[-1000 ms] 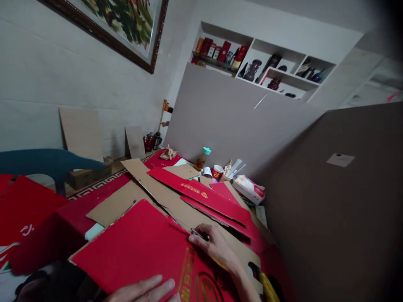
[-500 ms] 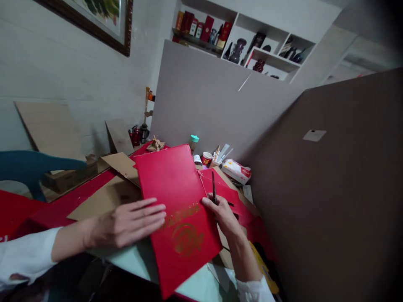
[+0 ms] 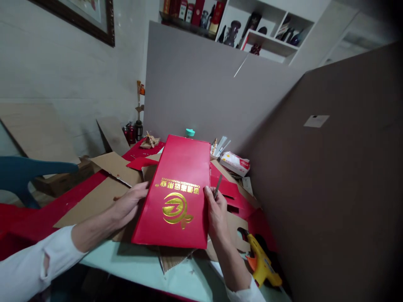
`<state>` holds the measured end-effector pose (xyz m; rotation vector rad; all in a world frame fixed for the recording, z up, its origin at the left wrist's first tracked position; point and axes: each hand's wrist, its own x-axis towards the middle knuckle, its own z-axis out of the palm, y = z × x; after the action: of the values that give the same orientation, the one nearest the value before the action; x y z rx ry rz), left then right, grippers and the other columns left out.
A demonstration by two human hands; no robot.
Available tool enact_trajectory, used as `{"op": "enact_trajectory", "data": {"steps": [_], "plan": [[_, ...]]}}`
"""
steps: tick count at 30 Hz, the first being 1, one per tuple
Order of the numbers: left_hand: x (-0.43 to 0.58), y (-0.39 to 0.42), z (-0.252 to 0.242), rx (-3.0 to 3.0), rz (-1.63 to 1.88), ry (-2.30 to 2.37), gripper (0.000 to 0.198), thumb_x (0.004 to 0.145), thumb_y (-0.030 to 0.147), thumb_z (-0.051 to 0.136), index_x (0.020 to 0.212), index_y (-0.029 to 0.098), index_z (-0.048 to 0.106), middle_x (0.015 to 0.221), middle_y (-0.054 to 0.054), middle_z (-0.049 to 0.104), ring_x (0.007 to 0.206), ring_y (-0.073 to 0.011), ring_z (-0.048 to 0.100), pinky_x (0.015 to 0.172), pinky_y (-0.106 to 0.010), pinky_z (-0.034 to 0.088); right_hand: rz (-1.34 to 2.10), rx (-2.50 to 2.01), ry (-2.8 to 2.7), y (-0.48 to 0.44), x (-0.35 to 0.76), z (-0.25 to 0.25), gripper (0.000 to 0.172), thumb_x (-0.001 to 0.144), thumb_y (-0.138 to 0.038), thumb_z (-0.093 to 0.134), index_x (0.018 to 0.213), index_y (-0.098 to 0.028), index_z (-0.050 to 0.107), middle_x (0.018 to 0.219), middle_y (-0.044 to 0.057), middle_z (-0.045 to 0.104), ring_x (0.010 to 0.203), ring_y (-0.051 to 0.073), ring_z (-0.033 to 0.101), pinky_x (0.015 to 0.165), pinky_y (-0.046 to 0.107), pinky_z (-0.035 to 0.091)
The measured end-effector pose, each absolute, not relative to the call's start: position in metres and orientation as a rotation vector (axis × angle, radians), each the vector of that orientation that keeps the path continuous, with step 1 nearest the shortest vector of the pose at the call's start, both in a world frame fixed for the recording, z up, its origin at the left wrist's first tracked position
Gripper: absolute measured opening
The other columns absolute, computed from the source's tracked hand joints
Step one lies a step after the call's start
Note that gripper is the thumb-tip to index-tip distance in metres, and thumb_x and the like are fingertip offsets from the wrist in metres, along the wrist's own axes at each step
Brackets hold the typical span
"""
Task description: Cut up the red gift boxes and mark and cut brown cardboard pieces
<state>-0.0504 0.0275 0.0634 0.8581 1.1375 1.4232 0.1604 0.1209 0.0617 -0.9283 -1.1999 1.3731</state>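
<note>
A red cardboard panel [image 3: 184, 163] with gold lettering and a round gold logo, upside down to me, is held up over the table. My left hand [image 3: 130, 203] grips its left edge, the fingertips partly hidden behind it. At the right edge my right hand [image 3: 216, 212] pinches the panel with the thumb on top. The same hand also holds a thin, dark, pointed blade [image 3: 218, 187] that sticks up past the thumb; its handle is hidden. Brown cardboard [image 3: 91, 199] lies to the left of the panel.
A yellow glue gun [image 3: 262, 264] lies at the right on the pale green table surface [image 3: 135, 262]. Beyond the panel are a tissue pack [image 3: 235, 163] and a cup of pens [image 3: 215, 152]. Grey partitions [image 3: 201, 92] stand behind and at the right; a blue chair [image 3: 28, 172] is left.
The red panel has turned straighter and its near end has come up off the table edge. My left hand has gone from lying flat on its face to gripping its left edge.
</note>
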Motion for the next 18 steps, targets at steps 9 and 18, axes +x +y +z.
{"op": "enact_trajectory", "data": {"steps": [9,18], "plan": [[-0.041,0.068,0.047,0.756,1.425,0.834,0.039,0.083,0.022,0.074,0.120,0.014,0.061,0.124,-0.015,0.071,0.106,-0.0299,0.072,0.088,-0.037,0.062,1.246,-1.043,-1.170,0.133,0.173,0.044,0.036,0.073,-0.051,0.075,0.083,-0.021,0.056,0.072,-0.002,0.061,0.065,0.016,0.056,0.064,0.029,0.046],[-0.049,0.075,0.040,0.742,1.509,0.890,0.029,0.085,0.021,0.073,0.111,0.017,0.060,0.108,-0.009,0.077,0.091,-0.0224,0.076,0.083,-0.031,0.063,1.340,-1.057,-1.294,0.127,0.172,0.048,0.033,0.069,-0.038,0.082,0.090,-0.019,0.066,0.071,-0.003,0.062,0.061,0.013,0.056,0.060,0.026,0.046]]}}
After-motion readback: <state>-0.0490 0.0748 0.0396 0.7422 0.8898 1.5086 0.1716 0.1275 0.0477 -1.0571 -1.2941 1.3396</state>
